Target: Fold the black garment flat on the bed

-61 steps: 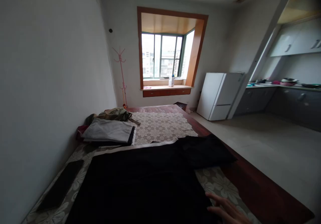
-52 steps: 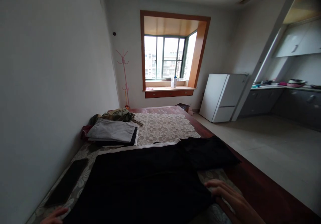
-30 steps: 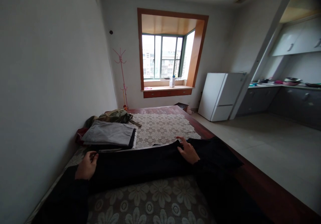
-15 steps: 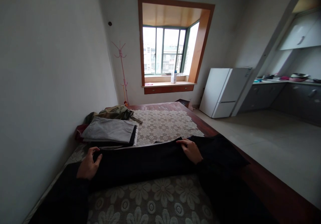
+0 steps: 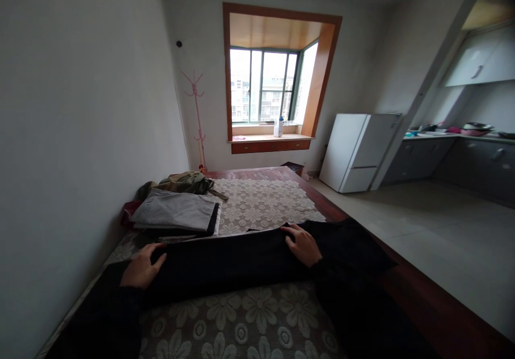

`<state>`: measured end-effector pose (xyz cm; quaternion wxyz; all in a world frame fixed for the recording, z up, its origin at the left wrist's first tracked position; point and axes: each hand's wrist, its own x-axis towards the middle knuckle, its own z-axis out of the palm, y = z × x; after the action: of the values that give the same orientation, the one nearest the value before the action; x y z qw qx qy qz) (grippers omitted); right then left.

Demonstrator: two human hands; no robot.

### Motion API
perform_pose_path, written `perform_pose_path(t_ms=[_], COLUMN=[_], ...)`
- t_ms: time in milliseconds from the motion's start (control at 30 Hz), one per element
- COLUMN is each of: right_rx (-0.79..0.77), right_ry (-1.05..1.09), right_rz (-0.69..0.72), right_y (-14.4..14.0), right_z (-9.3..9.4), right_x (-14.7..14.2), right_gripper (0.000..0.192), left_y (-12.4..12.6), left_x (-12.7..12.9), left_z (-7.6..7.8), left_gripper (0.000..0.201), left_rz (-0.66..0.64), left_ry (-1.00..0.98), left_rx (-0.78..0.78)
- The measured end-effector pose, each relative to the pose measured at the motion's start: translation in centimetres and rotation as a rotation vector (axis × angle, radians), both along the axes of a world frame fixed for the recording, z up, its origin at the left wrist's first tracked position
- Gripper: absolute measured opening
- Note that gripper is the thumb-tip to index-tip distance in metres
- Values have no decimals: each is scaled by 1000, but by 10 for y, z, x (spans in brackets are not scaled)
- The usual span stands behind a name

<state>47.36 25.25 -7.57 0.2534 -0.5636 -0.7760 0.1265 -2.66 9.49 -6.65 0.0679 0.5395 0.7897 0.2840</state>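
Note:
A black garment (image 5: 225,262) lies folded into a long band across a wooden platform covered by a floral lace cloth (image 5: 257,206). My left hand (image 5: 141,266) rests flat on the garment's left end, fingers spread. My right hand (image 5: 302,245) presses on its upper right edge, fingers apart. Part of the black fabric (image 5: 354,251) spills to the right over the platform edge. Both of my forearms are in dark sleeves.
A stack of folded clothes (image 5: 175,214), grey on top, sits by the left wall with an olive garment (image 5: 185,182) behind it. A white fridge (image 5: 358,152), a window bench (image 5: 269,143), a pink coat stand (image 5: 196,123) and a kitchen counter (image 5: 466,158) lie beyond.
The black garment lay spread wide; its near half has been folded away from me into a narrow band. Both hands moved forward onto the far edge and now lie flatter.

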Motion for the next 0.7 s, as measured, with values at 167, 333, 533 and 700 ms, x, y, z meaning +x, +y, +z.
perform_pose_path(t_ms=[167, 333, 533, 700], right_rx=[21, 40, 33, 37], right_ry=[-149, -194, -159, -165], right_rz=[27, 54, 57, 69], right_y=[-4, -4, -3, -2], right_z=[0, -1, -4, -5], right_x=[-4, -3, -3, -2], right_gripper=[42, 44, 44, 43], left_y=[-2, -2, 0, 0], left_x=[-1, 7, 3, 2], left_z=[-1, -7, -13, -14], left_gripper=[48, 45, 45, 47], left_rz=[-16, 30, 39, 25], left_ry=[56, 134, 146, 112], left_rx=[-70, -72, -85, -79])
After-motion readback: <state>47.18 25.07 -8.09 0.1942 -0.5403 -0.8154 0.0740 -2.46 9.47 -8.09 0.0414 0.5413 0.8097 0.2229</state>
